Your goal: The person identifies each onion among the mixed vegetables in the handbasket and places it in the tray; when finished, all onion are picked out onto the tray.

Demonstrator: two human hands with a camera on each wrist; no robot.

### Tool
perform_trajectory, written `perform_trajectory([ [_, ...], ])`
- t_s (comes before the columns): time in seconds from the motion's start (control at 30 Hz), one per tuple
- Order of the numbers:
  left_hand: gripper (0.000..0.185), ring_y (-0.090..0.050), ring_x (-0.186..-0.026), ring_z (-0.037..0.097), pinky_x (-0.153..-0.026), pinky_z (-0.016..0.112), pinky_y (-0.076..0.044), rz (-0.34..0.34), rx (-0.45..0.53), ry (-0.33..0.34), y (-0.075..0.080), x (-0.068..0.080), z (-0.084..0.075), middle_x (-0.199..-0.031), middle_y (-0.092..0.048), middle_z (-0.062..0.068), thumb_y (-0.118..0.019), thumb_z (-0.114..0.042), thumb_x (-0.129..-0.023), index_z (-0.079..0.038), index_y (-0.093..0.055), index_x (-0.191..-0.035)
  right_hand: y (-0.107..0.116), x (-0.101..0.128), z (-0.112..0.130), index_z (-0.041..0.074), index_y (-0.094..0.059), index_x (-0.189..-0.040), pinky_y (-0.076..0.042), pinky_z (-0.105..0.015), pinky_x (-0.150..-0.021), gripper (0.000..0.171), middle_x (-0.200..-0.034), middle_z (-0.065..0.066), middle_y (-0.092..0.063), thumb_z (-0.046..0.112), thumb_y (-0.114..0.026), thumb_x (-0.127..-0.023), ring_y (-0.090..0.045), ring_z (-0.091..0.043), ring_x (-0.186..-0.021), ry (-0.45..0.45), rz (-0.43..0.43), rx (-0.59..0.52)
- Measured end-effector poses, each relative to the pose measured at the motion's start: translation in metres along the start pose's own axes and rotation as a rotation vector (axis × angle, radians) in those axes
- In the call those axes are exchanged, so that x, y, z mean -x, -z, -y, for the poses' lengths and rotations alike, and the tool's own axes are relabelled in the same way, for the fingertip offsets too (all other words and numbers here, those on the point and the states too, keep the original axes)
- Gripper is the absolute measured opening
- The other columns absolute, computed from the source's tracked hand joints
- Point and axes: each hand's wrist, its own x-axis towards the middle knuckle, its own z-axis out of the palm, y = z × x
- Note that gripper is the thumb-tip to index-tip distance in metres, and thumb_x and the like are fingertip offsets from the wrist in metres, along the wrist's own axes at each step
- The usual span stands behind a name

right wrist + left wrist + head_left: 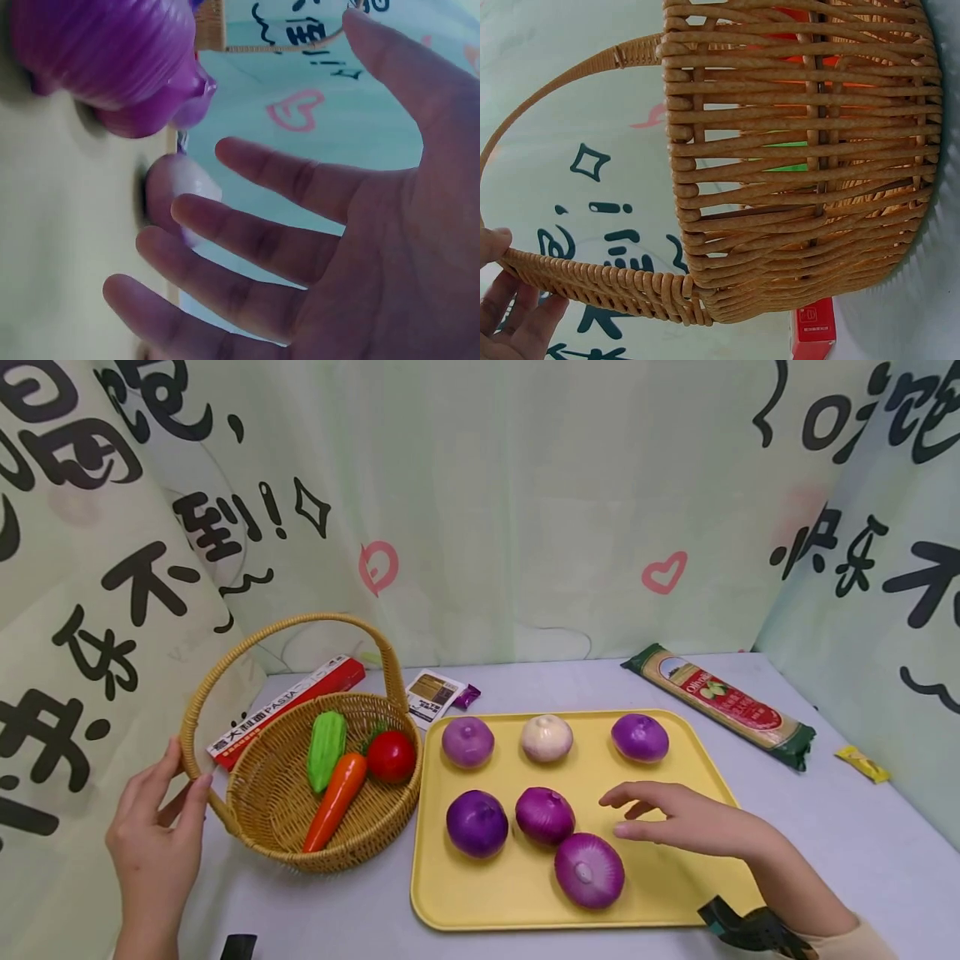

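My left hand [161, 839] pinches the lower left end of the arched handle [197, 706] of a wicker basket [258, 793]. Inside the basket lie a green ridged vegetable [326, 750], a carrot [335, 802] and a tomato [391, 756]. Over the right part of a yellow tray [465, 897], my right hand [686, 818] hovers with its fingers spread and nothing in them. Closest to it are two purple onions, one in front [589, 870] and one behind [545, 816]. A dark purple onion [477, 823] sits to their left. Across the tray's back stand a pale purple onion [468, 742], a white onion [547, 737] and another purple onion [640, 737].
Behind the basket lies a red and white pasta box [288, 710]. A printed card [432, 696] and a small purple packet [467, 697] are behind the tray. To the right are a long pasta bag [720, 703] and a yellow packet [862, 763]. Printed curtains enclose the table.
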Motion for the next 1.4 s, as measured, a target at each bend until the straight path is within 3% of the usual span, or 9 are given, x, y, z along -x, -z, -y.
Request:
perform_trajectory([
  [0.3, 0.060, -0.044, -0.102, -0.020, -0.078, -0.006, -0.037, -0.002, 0.004, 0.002, 0.000, 0.000, 0.000, -0.115, -0.059, 0.003, -0.067, -0.007, -0.085, -0.037, -0.048, -0.134, -0.007, -0.004, 0.009, 0.008, -0.056, -0.124, -0.054, -0.029, -0.082, 0.047, -0.124, -0.009, -0.060, 0.040, -0.059, -0.091, -0.059, -0.032, -0.107, 0.047, -0.006, 0.052],
  [0.5, 0.059, -0.043, -0.102, -0.020, -0.078, -0.007, -0.037, -0.001, -0.001, 0.002, 0.000, 0.000, -0.001, -0.116, -0.059, 0.006, -0.066, -0.008, -0.086, -0.036, -0.048, -0.134, -0.003, 0.000, 0.005, 0.011, -0.050, -0.131, -0.055, -0.029, -0.076, 0.057, -0.132, -0.014, -0.053, 0.035, -0.069, -0.084, -0.052, -0.040, -0.114, 0.073, 0.062, -0.048],
  [0.73, 0.060, -0.043, -0.102, -0.021, -0.078, -0.007, -0.036, 0.000, -0.008, -0.006, 0.001, 0.000, -0.001, -0.116, -0.059, 0.009, -0.066, -0.007, -0.086, -0.036, -0.048, -0.134, -0.007, 0.000, -0.003, 0.018, -0.045, -0.136, -0.056, -0.045, -0.082, 0.061, -0.139, -0.017, -0.044, 0.026, -0.072, -0.082, -0.046, -0.044, -0.119, 0.093, 0.153, -0.155],
  [0.93, 0.060, -0.043, -0.103, -0.020, -0.078, -0.007, -0.036, 0.001, -0.011, 0.000, 0.000, -0.001, 0.001, -0.115, -0.059, 0.004, -0.066, -0.008, -0.086, -0.038, -0.047, -0.134, -0.009, 0.003, -0.006, 0.014, -0.047, -0.135, -0.056, -0.026, -0.079, 0.053, -0.136, -0.016, -0.049, 0.031, -0.065, -0.088, -0.052, -0.039, -0.116, 0.111, 0.046, -0.095],
  [1.07, 0.059, -0.045, -0.104, -0.019, -0.078, -0.006, -0.037, 0.001, -0.012, 0.012, 0.001, -0.001, 0.000, -0.116, -0.059, 0.005, -0.066, -0.009, -0.086, -0.038, -0.047, -0.134, -0.014, 0.003, -0.002, 0.010, -0.051, -0.131, -0.055, -0.025, -0.078, 0.049, -0.131, -0.013, -0.054, 0.036, -0.062, -0.090, -0.056, -0.036, -0.112, 0.090, -0.031, -0.035],
  [1.4, 0.059, -0.044, -0.103, -0.019, -0.078, -0.005, -0.037, 0.016, -0.022, 0.032, 0.000, 0.000, -0.001, -0.117, -0.059, 0.009, -0.065, -0.010, -0.087, -0.038, -0.046, -0.135, -0.024, 0.000, 0.007, 0.010, -0.054, -0.126, -0.054, -0.023, -0.068, 0.060, -0.126, -0.014, -0.056, 0.045, -0.070, -0.080, -0.056, -0.036, -0.108, 0.044, -0.046, 0.009],
])
